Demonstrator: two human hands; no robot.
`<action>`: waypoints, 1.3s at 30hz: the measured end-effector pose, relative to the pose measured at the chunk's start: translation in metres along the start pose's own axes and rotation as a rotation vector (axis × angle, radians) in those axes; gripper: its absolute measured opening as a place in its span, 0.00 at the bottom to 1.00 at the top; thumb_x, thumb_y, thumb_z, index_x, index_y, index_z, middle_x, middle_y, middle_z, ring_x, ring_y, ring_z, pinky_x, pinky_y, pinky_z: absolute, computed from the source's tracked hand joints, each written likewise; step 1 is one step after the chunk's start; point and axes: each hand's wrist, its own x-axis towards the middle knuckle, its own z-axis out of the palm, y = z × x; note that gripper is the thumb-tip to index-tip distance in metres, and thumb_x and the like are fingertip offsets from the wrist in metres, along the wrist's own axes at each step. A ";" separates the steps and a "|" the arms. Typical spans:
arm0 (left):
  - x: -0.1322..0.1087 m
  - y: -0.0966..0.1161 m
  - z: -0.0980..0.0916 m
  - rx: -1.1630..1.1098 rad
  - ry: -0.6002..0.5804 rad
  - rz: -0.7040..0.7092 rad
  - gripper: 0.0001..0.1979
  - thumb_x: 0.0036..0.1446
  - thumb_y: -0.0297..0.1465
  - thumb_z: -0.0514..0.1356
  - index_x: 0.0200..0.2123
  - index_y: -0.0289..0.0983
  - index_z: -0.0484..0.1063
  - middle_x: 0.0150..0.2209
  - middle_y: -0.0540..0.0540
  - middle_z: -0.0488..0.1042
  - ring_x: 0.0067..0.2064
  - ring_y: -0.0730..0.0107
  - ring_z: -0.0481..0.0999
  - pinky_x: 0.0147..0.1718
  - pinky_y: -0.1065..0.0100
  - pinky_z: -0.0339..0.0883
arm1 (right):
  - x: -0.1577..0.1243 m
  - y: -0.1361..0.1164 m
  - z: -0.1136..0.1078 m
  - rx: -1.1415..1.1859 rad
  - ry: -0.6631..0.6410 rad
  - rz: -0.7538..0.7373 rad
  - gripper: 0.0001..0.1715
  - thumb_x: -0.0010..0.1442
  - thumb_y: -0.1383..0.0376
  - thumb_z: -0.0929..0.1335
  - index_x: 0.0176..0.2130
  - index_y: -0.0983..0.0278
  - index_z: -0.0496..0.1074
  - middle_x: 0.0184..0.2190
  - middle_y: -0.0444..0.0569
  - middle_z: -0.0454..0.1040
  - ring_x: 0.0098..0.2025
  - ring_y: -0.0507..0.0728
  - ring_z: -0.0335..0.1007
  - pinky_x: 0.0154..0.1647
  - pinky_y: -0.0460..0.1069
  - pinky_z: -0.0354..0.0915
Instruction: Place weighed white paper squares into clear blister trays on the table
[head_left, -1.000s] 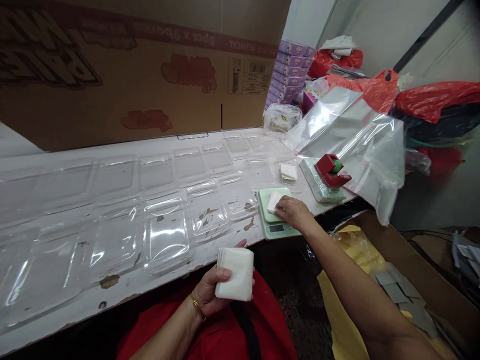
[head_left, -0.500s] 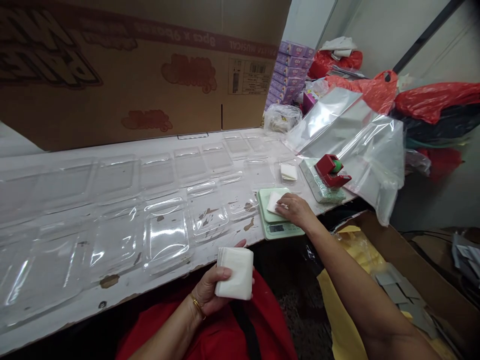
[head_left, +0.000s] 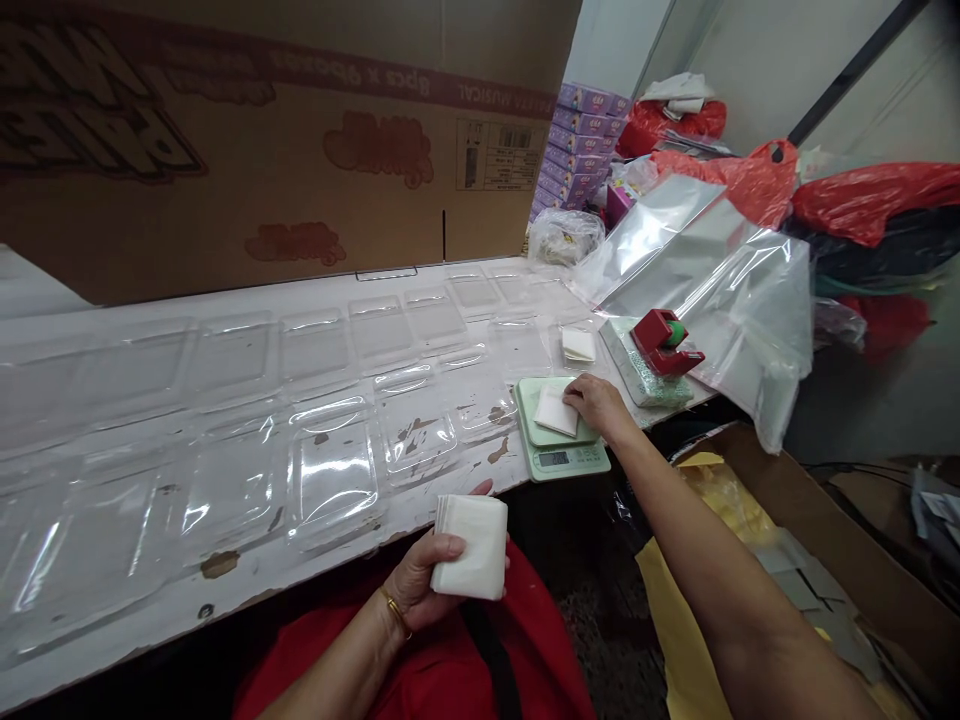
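My left hand point(head_left: 431, 565) grips a stack of white square sheets point(head_left: 474, 548), thumb on top, low in front of the table edge. Further right, a pale green digital scale point(head_left: 531, 452) carries a small pile of white squares point(head_left: 555, 412). The fingers of my right hand point(head_left: 596, 402) are pinched at that pile's right corner. The scale's display is lit, but its digits are too small to read. Just behind the scale, another small stack of white squares point(head_left: 577, 345) rests in a clear plastic tray point(head_left: 559, 372).
Rows of clear plastic trays point(head_left: 334, 470) cover the white table point(head_left: 247, 585). A large cardboard box point(head_left: 300, 150) stands behind them. To the right are a red tape dispenser point(head_left: 664, 342), clear plastic bags point(head_left: 750, 300) and an open carton point(head_left: 847, 490) below table height.
My right hand has shifted slightly right, from over the pile on the scale to its corner, so more of the pile shows. My left hand has stayed still.
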 end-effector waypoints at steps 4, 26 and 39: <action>0.001 0.000 0.002 -0.006 0.007 -0.004 0.41 0.47 0.25 0.53 0.62 0.44 0.37 0.45 0.39 0.70 0.43 0.54 0.73 0.41 0.51 0.62 | -0.001 -0.001 -0.001 -0.007 0.007 0.010 0.08 0.55 0.64 0.64 0.31 0.62 0.72 0.35 0.47 0.72 0.37 0.54 0.67 0.35 0.46 0.57; -0.001 -0.003 -0.003 -0.022 0.003 -0.003 0.40 0.49 0.24 0.52 0.62 0.44 0.35 0.45 0.39 0.70 0.43 0.54 0.72 0.43 0.50 0.61 | -0.013 0.002 0.017 -0.113 0.147 -0.080 0.09 0.59 0.66 0.60 0.33 0.63 0.68 0.35 0.49 0.70 0.39 0.55 0.63 0.32 0.46 0.54; 0.003 -0.003 -0.002 -0.017 0.002 -0.004 0.40 0.48 0.24 0.52 0.62 0.44 0.36 0.45 0.39 0.70 0.43 0.52 0.73 0.42 0.50 0.61 | 0.014 0.015 0.005 -0.004 -0.041 -0.102 0.07 0.55 0.64 0.65 0.31 0.63 0.72 0.32 0.46 0.72 0.35 0.52 0.66 0.35 0.44 0.57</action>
